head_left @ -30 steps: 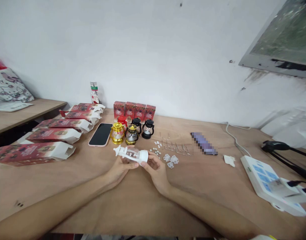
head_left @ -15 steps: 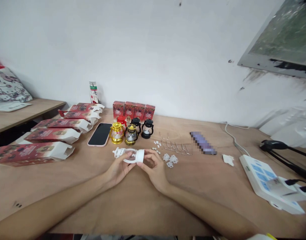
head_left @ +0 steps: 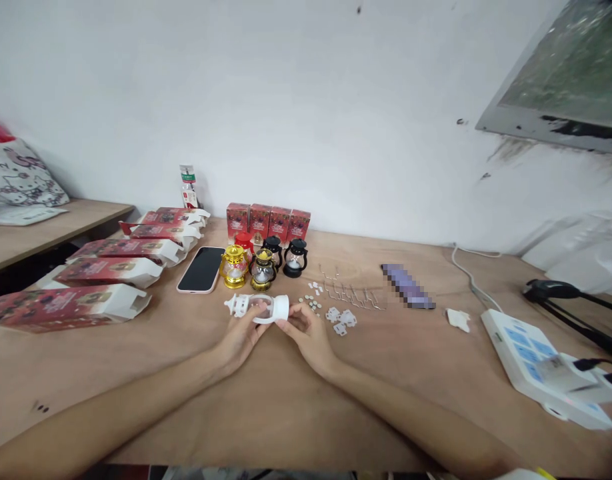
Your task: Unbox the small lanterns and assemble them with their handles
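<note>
A small white toy lantern with a clear middle lies sideways in my left hand, its pointed top to the left. My left thumb rests across the clear part while the other fingers wrap beneath. At the lantern's base, the thumb and fingertips of my right hand press close together against its end; whatever may be between them is hidden. Just beyond stand a gold lantern, a bronze-black lantern, a red lantern and black lanterns.
Right of my hands lie button cells, white plastic pieces and thin bent wires. A phone and open red boxes are at left, closed boxes behind. A power strip sits at right.
My right fingers have drawn back from around the lantern's base to its end and closed up. More of the button cells now show. The left hand keeps its grip.
</note>
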`<state>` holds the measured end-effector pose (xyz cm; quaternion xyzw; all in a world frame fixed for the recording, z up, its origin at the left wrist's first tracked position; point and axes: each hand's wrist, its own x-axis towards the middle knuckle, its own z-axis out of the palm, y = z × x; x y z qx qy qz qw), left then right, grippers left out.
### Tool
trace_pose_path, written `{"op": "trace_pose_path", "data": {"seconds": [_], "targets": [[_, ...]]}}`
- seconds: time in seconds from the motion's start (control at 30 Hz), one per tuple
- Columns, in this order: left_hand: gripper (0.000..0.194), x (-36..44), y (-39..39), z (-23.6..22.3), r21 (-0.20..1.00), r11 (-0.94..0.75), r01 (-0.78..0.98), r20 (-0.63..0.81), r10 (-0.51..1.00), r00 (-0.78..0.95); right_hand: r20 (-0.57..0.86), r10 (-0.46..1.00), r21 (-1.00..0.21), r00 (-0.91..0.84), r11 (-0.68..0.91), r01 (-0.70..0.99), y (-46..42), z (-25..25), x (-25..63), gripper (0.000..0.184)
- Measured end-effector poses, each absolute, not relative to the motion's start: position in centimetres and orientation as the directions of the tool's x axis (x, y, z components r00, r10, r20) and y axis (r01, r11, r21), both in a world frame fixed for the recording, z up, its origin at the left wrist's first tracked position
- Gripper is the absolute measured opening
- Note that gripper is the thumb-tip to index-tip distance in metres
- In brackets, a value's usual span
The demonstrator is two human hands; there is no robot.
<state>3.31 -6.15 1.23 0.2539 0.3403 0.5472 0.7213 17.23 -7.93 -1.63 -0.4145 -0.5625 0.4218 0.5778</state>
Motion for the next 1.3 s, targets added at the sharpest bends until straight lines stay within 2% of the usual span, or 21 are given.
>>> {"op": "trace_pose_path", "data": {"seconds": [0.13,0.27,0.47,0.6,0.67,0.73,0.8,0.9,1.03,1.2,1.3], "targets": [[0.023,3.7,-6.4,1.1,0.791,0.187,-0.582,-0.147,0.982,0.117,0.231,0.973,-0.971,0.013,0.232,-0.063,-7.8,-1.7,17.1,0.026],[0.027,4.2,-6.3,0.9,0.852,0.107,-0.513,-0.073,0.994,0.086,0.254,0.967,-0.967,-0.024,0.253,-0.041,-7.8,-1.9,17.3,0.020],[0.038,4.0,-6.2,1.1,0.963,-0.105,-0.250,0.115,0.993,0.026,0.269,0.960,-0.944,-0.070,0.278,0.181,-7.9,-2.1,17.6,0.022],[0.042,3.3,-5.7,1.4,0.946,-0.322,-0.027,0.324,0.944,0.062,0.304,0.952,-0.879,-0.042,0.297,0.372,-8.5,-1.8,17.7,0.019],[0.043,3.0,-5.2,2.2,0.876,-0.470,0.113,0.461,0.882,0.096,0.350,0.936,-0.837,-0.039,0.331,0.436,-8.9,-1.5,17.8,0.019],[0.043,3.0,-4.7,3.6,0.754,-0.594,0.280,0.579,0.803,0.142,0.416,0.907,-0.771,-0.067,0.390,0.504,-9.3,-1.3,18.0,0.017],[0.043,3.3,-4.0,5.7,0.614,-0.660,0.432,0.629,0.740,0.236,0.484,0.866,-0.668,-0.124,0.457,0.587,-9.7,-1.2,18.4,0.017],[0.038,4.3,-3.0,8.8,0.482,-0.687,0.544,0.570,0.717,0.401,0.525,0.814,-0.471,-0.249,0.521,0.712,-10.0,-1.2,19.0,0.025],[0.037,6.2,-1.6,10.4,0.309,-0.658,0.686,0.503,0.726,0.470,0.490,0.774,-0.239,-0.402,0.562,0.792,-9.6,-1.1,19.7,0.041],[0.039,8.0,-0.9,9.1,0.076,-0.622,0.779,0.456,0.717,0.528,0.517,0.775,-0.087,-0.363,0.470,0.878,-7.8,-1.3,20.1,0.057],[0.042,8.4,-0.7,8.3,-0.017,-0.607,0.794,0.453,0.703,0.548,0.546,0.774,-0.008,-0.320,0.387,0.922,-6.6,-1.6,20.7,0.057]]}}
